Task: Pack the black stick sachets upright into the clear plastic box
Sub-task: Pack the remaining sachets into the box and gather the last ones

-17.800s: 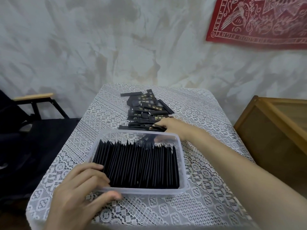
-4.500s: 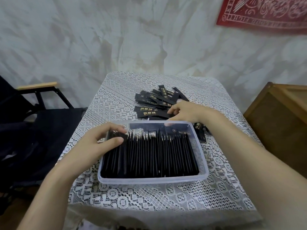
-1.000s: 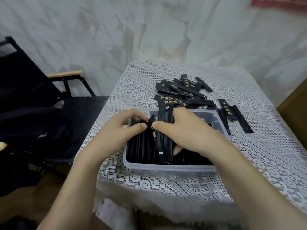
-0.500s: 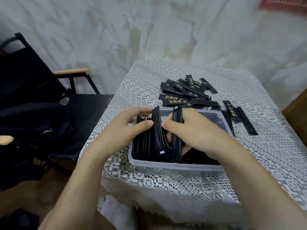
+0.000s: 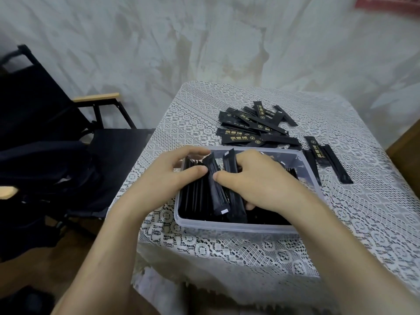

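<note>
Packing black stick sachets (image 5: 216, 189) into clear plastic box (image 5: 227, 226) on desk (image 5: 363, 212) | handling: light, thin, bendy, slick film, likely best pinched mid-length | left hand (image 5: 172, 178) fingers curl over packed row, thumb bracing it | right hand (image 5: 256, 185) fingers wrap two raised sachets, thumb against one | loose pile (image 5: 252, 126) behind box

Loose black stick sachets (image 5: 250, 130) on the bench (image 5: 341, 212): gold characters and a round gold emblem, too small to read. Red wall hanging (image 5: 386, 3), top right: pale marks, blurred, illegible.
</note>
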{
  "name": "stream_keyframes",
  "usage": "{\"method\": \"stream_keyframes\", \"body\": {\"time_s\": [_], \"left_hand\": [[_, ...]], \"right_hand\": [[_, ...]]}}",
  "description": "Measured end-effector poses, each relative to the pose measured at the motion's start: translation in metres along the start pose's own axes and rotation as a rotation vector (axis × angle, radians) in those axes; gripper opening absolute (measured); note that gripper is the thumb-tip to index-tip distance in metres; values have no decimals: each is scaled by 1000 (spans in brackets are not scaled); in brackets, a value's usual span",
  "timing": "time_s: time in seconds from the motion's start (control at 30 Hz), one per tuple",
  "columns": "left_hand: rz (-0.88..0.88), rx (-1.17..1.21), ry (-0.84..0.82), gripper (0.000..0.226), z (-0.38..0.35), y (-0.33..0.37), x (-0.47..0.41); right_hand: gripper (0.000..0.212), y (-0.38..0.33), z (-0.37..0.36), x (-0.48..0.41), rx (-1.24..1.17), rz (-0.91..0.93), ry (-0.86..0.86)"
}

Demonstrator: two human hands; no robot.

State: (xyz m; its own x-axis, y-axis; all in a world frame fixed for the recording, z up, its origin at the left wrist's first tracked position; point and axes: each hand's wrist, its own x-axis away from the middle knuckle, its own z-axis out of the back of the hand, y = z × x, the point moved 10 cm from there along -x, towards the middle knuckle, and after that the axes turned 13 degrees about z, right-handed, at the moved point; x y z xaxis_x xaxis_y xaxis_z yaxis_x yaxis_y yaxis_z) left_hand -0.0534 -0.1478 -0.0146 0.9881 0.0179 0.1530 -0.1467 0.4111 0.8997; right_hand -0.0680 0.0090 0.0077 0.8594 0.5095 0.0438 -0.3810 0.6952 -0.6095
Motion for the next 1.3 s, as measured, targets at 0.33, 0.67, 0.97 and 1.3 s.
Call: {"method": "stream_keyframes", "body": {"time_s": [0.33,0.67,0.97,1.3], "left_hand": [[15,18,1,24,0,-2,-1],[15,5,9,24,0,-1,-1],[-10,-2,-11,33,0,1,-1],[12,29,-39,16,-2,0,-1]], "right_hand": [[30,-4,-4,-1,-52,53,-39],[33,5,3,-1,104,-23,-10],[44,-8,-11,-7,-146,105,-42],[24,5,-11,-3,-287,65,-46]]}}
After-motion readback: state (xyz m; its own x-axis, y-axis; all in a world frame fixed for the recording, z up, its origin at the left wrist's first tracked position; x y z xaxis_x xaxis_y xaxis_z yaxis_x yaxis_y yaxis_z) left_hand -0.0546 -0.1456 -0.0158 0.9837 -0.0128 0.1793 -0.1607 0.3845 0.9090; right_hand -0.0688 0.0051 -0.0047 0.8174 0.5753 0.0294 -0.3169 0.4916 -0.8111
